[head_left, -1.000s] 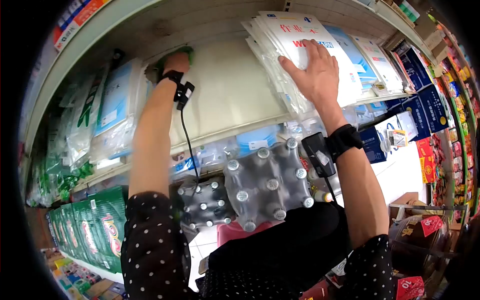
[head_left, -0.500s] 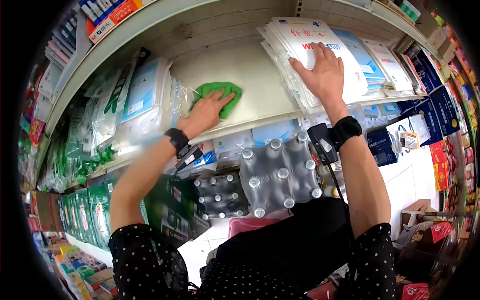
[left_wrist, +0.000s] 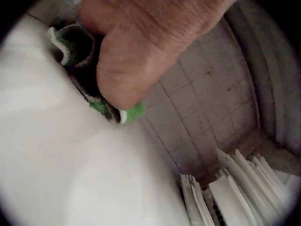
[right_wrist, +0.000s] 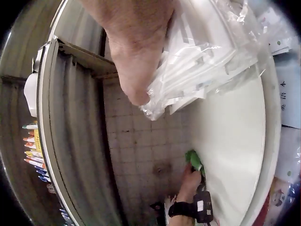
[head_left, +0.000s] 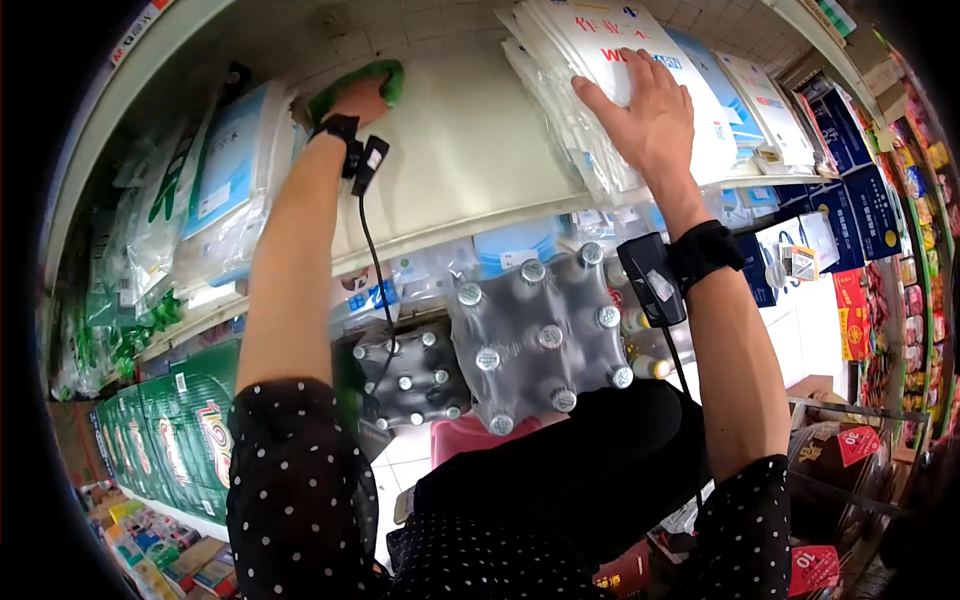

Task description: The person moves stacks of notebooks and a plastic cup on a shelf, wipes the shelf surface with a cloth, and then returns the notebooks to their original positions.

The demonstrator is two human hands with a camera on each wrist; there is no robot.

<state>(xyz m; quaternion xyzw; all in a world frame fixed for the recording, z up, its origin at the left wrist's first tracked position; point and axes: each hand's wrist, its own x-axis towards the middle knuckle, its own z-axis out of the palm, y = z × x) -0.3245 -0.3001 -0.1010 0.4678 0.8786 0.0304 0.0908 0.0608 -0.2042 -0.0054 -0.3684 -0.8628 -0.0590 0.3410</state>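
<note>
At the back left of the bare shelf board [head_left: 450,150], the left hand [head_left: 358,102] lies on a green cloth [head_left: 394,82]. The left wrist view shows the thumb side of that hand [left_wrist: 136,56] against the rumpled cloth [left_wrist: 135,111]; its fingertips are hidden. Fingers spread, the right hand [head_left: 650,120] rests on the top white booklet [head_left: 590,40] of a stack in clear plastic. In the right wrist view this hand [right_wrist: 136,52] touches the plastic-wrapped stack [right_wrist: 197,61], with the cloth [right_wrist: 193,157] farther off under the left hand.
Bagged blue booklets [head_left: 228,160] stand left of the bare board, and more blue booklets [head_left: 715,85] lie at the right. Below the shelf edge are two shrink-wrapped bottle packs [head_left: 520,345] [head_left: 415,380]. Green packages [head_left: 170,440] stand lower left, dark blue boxes [head_left: 870,215] at right.
From the back left, the left hand came forward and right with the cloth, fingers spread, then returned to the back left. The right hand has stayed on the booklets.
</note>
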